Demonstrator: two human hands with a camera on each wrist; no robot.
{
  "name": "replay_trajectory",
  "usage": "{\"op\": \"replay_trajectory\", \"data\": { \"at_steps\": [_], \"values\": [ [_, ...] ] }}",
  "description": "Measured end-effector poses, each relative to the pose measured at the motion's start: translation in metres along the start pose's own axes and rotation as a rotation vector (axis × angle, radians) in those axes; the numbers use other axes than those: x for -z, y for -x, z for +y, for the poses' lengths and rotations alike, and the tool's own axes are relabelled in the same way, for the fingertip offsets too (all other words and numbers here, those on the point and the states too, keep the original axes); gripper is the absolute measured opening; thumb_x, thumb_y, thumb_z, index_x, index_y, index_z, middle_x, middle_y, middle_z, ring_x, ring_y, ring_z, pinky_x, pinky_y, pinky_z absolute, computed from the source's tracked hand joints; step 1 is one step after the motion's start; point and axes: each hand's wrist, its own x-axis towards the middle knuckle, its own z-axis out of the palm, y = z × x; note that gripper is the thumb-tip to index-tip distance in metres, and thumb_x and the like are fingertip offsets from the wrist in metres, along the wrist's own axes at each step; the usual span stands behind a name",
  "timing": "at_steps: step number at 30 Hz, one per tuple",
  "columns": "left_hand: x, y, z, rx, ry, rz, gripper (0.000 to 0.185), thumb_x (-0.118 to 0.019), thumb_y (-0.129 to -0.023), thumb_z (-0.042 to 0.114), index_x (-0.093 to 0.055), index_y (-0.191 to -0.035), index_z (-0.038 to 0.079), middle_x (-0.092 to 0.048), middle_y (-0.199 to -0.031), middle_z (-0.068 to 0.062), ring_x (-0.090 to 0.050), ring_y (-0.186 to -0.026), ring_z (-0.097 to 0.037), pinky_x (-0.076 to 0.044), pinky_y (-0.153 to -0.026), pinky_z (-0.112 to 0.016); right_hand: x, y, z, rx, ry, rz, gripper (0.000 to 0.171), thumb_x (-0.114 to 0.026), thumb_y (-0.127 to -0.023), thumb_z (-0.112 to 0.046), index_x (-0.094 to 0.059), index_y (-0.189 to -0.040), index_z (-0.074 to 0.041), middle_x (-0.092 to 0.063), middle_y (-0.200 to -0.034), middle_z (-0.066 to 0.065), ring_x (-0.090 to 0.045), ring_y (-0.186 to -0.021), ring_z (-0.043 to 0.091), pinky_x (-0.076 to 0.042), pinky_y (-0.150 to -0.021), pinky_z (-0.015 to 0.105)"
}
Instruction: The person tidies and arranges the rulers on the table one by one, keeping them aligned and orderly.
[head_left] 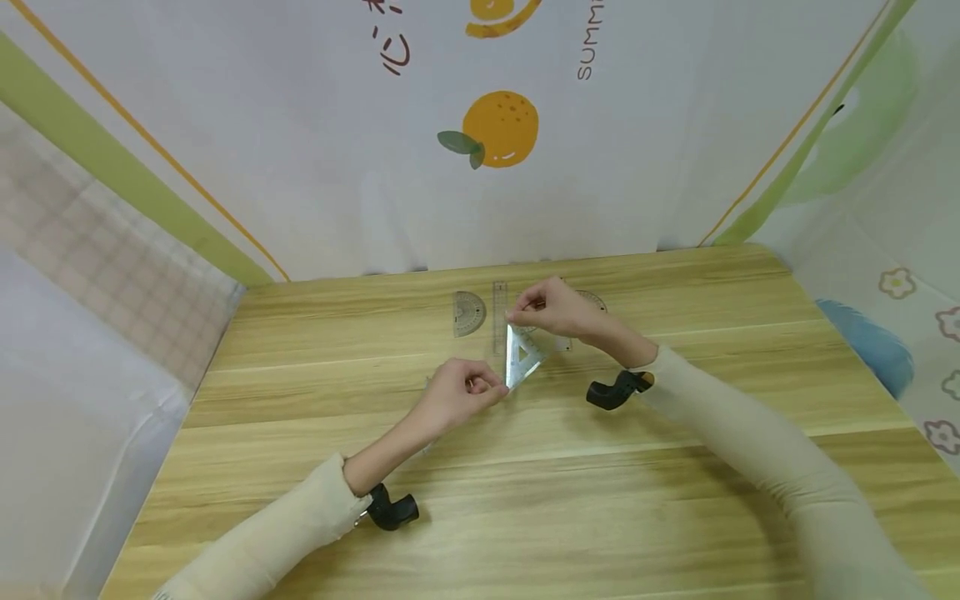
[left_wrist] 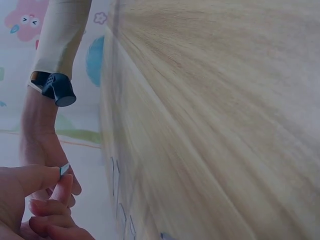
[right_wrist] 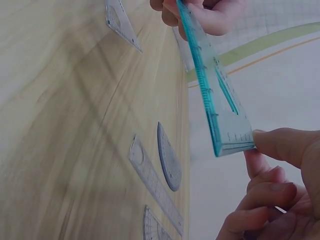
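Note:
A clear triangular set square [head_left: 513, 360] with a cut-out middle is held up above the wooden table, a hand at each end. My left hand [head_left: 459, 392] pinches its near corner between thumb and forefinger. At the far corner, my right hand [head_left: 557, 308] pinches it the same way. In the right wrist view the set square [right_wrist: 205, 85] looks teal along its edge, clear of the tabletop. Only a small tip of the set square [left_wrist: 65, 169] shows at the left fingertips in the left wrist view.
Behind the hands lie a half-round protractor [head_left: 469, 313], a straight ruler [head_left: 498, 304] and a second protractor [head_left: 594, 298], partly hidden by the right hand. Another set square [right_wrist: 122, 25] lies on the table by the left hand. A patterned cloth [head_left: 600, 183] hangs along the table's back edge.

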Motion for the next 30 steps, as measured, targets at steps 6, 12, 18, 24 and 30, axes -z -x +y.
{"op": "replay_trajectory", "data": {
  "at_steps": [6,12,18,24,30],
  "values": [
    [0.005,0.006,-0.003,0.013,-0.008,0.009,0.012,-0.074,-0.094,0.012,-0.076,-0.089,0.001,-0.037,-0.058,0.007,-0.03,-0.052,-0.008,-0.026,-0.049,-0.022,-0.007,-0.004,-0.002,-0.01,0.001,-0.012,0.012,-0.072,-0.097,-0.015,-0.075,-0.093,-0.003,-0.064,-0.081,0.009,-0.043,-0.065,0.015,-0.036,-0.059,0.027],
    [0.01,0.013,-0.005,0.004,-0.038,0.014,0.011,-0.074,-0.094,0.011,-0.076,-0.088,0.002,-0.037,-0.059,0.007,-0.031,-0.052,-0.007,-0.027,-0.05,-0.022,-0.014,-0.008,-0.002,-0.006,0.004,-0.025,0.011,-0.072,-0.097,-0.013,-0.074,-0.094,-0.003,-0.052,-0.072,0.003,-0.038,-0.061,0.013,-0.033,-0.056,0.026],
    [0.013,0.018,-0.004,0.035,-0.066,0.019,0.011,-0.074,-0.094,0.012,-0.077,-0.089,0.003,-0.039,-0.059,0.006,-0.033,-0.053,-0.008,-0.028,-0.051,-0.022,-0.018,-0.01,-0.003,-0.014,0.012,-0.031,0.01,-0.071,-0.097,-0.012,-0.074,-0.092,-0.003,-0.051,-0.071,0.003,-0.039,-0.062,0.014,-0.034,-0.057,0.025],
    [0.017,0.027,-0.008,0.078,-0.072,0.023,0.009,-0.075,-0.094,0.013,-0.077,-0.09,0.005,-0.042,-0.061,0.005,-0.034,-0.053,-0.008,-0.029,-0.05,-0.021,-0.024,-0.011,-0.004,0.008,0.033,-0.051,0.009,-0.072,-0.097,-0.012,-0.075,-0.09,-0.006,-0.052,-0.07,0.002,-0.04,-0.061,0.013,-0.034,-0.056,0.025],
    [0.017,0.034,-0.011,0.047,-0.095,0.019,0.008,-0.075,-0.093,0.011,-0.077,-0.089,0.005,-0.043,-0.06,0.006,-0.034,-0.052,-0.006,-0.029,-0.05,-0.021,-0.031,-0.012,-0.002,0.044,0.035,-0.072,0.01,-0.073,-0.095,-0.01,-0.075,-0.089,-0.004,-0.052,-0.07,0.001,-0.04,-0.062,0.012,-0.035,-0.057,0.025]
  ]
}}
